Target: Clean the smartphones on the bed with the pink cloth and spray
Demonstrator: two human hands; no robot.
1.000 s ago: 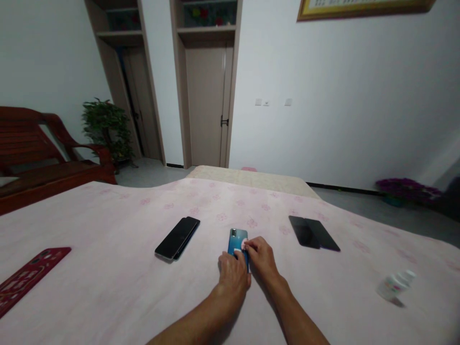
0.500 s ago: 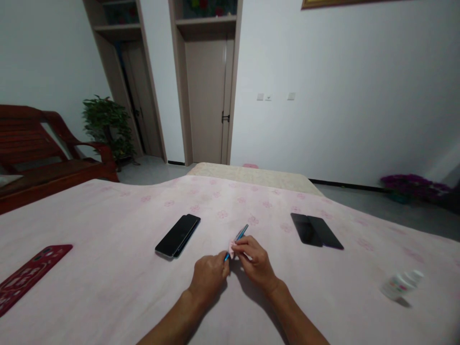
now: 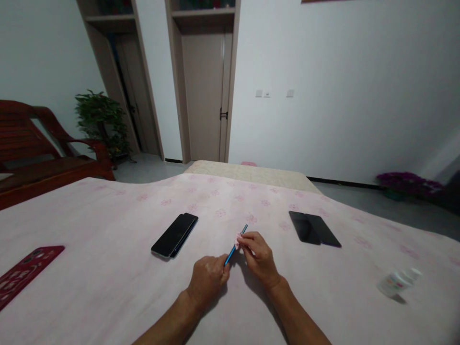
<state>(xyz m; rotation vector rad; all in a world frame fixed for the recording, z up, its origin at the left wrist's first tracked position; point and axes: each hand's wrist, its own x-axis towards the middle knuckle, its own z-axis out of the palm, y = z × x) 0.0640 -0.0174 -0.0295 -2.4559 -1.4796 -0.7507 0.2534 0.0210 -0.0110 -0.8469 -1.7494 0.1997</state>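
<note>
A blue phone (image 3: 235, 245) stands on its long edge on the pink flowered cloth, seen edge-on. My left hand (image 3: 208, 280) is closed on its near end. My right hand (image 3: 258, 256) pinches a small pink pad (image 3: 238, 236) against the phone's side near its middle. A black phone (image 3: 175, 235) lies flat to the left of my hands, and a dark pair of flat phones or glass sheets (image 3: 313, 228) lies to the right.
A red phone case (image 3: 25, 273) lies at the left edge of the table (image 3: 108, 287). A small white bottle (image 3: 397, 281) lies on its side at the right. A wooden bench (image 3: 39, 158), a plant and doors stand beyond.
The blue phone lay flat a second ago; both hands have tipped it up onto its edge. My left hand has slid back toward me along it.
</note>
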